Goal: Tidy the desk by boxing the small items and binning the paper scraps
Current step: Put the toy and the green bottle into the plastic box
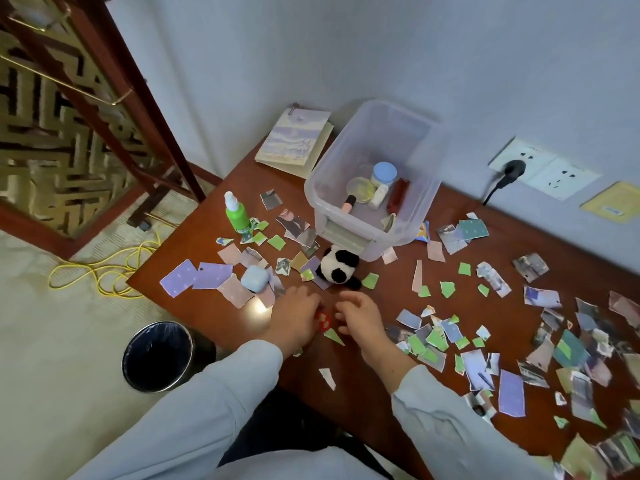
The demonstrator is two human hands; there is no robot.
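Red trinket (pixel 325 321) is lying by the desk's (pixel 502 237) near edge between the left hand (pixel 294 317) and right hand (pixel 360 320), curled close together, grip unclear, where a fumbled pinch could be flicking it off the edge.

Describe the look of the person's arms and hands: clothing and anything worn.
Both arms wear long, loose, pale grey-blue sleeves, the left sleeve and right sleeve ending at the wrists. The left hand and right hand are bare: no gloves, rings or watch show.
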